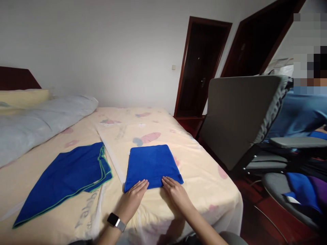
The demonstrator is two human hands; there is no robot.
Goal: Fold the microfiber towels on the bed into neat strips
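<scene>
A blue cloth [152,163], folded into a rough square, lies on the patterned bedsheet in front of me. My left hand [136,190] rests at its near left corner, fingers stretched out flat on the fabric. On the near edge further right, my right hand [173,187] also lies with its fingers extended on the cloth. A small flap of fabric shows by the near right corner. To the left, a second blue cloth [68,173] with green edging is spread in a loose, partly folded shape, apart from both hands.
A grey rolled quilt [51,117] and a yellow pillow [25,97] lie at the left. Right of the bed [214,194] stands a grey folding chair [237,115], with a person in blue [298,109] behind it. More cloths [304,190] hang over a dark seat.
</scene>
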